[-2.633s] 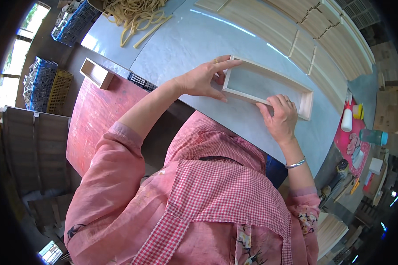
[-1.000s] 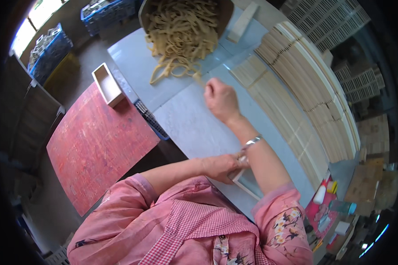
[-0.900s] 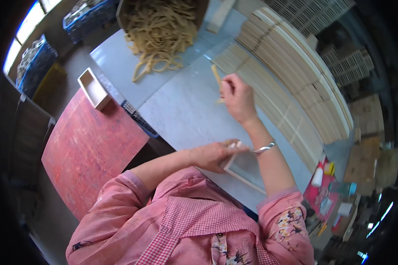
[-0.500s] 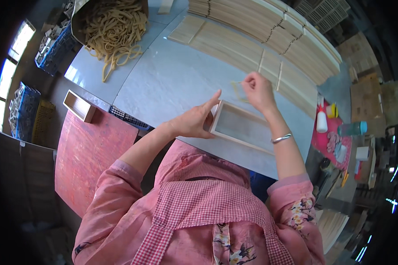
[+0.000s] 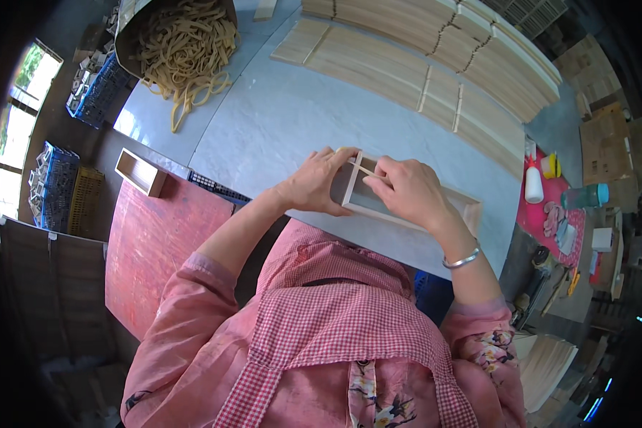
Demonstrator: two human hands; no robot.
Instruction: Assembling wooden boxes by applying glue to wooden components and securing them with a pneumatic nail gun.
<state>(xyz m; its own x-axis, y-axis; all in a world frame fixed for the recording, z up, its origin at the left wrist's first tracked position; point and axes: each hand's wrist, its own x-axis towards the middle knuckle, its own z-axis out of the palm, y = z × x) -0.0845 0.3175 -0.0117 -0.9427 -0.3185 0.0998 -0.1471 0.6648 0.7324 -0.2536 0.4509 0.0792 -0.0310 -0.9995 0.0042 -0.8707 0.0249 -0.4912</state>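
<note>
Frame [image 5: 381,213], mid-picture: left hand [image 5: 312,181] clasped its end, right hand [image 5: 415,191] pinched a band [image 5: 364,170].
Remotely, I judged a slipping pinch could snap the band loose.

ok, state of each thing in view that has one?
Left hand: gripping the short end of the wooden frame.
Right hand: pinching a rubber band.
Rubber band: apparently taut between the hands.
Wooden frame: flat on the tabletop, partly hidden.
Rubber-band pile: tangled, spilling from its container.
Small wooden box: open.
Teal bottle: blue cap on.
White bottle: red top on.
</note>
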